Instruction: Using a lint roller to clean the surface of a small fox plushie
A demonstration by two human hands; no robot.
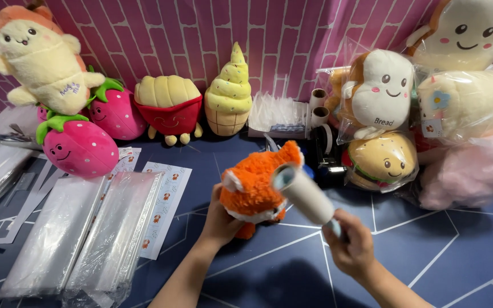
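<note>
wall: pink brick-pattern backdrop (201, 34) with pale mortar lines, running across the far side, well beyond the grip.
surface: dark blue table top (429, 245) crossed by thin white angular lines, spreading below and to both sides of the grip.
far row: strawberry plushes (81, 148), a fries plush (169, 108) and an ice-cream cone plush (229, 94) stand against the backdrop, up and left of the grip.
right side: bagged plush toys (383, 91) piled up, above and right of the grip.
left side: stacks of clear plastic bags (81, 234) and sticker sheets (164, 205) lie flat, well left of the grip.
light: bright, even, soft shadows.
</note>
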